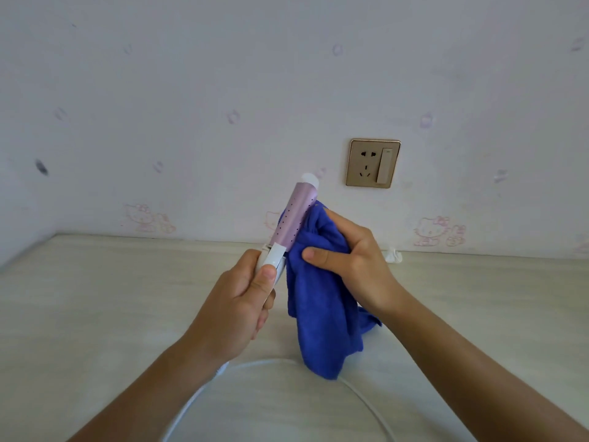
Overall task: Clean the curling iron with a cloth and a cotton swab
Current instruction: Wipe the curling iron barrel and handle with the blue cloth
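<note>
The curling iron (294, 215) has a pale purple dotted barrel, a white tip and a white handle. My left hand (237, 304) grips that handle and holds the iron tilted up to the right above the table. My right hand (350, 263) holds a blue cloth (322, 307) pressed against the right side of the barrel. The cloth's loose end hangs down toward the table. The iron's white cord (277, 365) loops across the table in front of me. No cotton swab is visible.
A light wood-grain table (95, 314) runs to a wall with cartoon-cat wallpaper. A gold socket with a switch (373, 163) is on the wall at the right. A small white object (393, 255) lies at the table's back edge.
</note>
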`<state>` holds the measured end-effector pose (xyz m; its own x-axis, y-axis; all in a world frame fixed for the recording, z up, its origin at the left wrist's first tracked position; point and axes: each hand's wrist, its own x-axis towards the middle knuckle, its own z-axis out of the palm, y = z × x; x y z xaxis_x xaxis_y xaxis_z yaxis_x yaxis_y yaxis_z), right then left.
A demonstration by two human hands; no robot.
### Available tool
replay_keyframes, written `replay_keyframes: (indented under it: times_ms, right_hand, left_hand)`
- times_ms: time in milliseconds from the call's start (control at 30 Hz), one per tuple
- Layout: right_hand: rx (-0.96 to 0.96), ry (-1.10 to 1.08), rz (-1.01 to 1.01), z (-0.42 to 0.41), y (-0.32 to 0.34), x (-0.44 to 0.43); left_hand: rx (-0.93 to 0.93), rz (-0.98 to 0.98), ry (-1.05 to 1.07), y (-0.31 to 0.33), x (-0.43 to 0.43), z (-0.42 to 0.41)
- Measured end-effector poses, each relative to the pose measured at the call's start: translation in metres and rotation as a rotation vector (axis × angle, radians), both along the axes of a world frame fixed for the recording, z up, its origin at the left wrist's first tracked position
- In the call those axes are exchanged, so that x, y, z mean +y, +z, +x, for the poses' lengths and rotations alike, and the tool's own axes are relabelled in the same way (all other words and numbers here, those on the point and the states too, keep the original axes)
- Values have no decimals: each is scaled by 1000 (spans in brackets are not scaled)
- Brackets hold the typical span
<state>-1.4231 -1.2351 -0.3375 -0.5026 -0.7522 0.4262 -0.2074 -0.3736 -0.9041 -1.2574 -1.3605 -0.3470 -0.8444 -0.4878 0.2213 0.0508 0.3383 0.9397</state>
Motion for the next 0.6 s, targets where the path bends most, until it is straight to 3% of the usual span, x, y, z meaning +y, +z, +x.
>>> replay_keyframes:
  times_ms: [333, 600]
  right_hand:
    - [-93, -213, -102, -21, 13, 6]
    - [-31, -5, -13, 3, -4, -4]
  left_hand:
    - [-32, 10, -71, -2, 4, -1]
    - [26, 52, -7, -5, -2, -2]
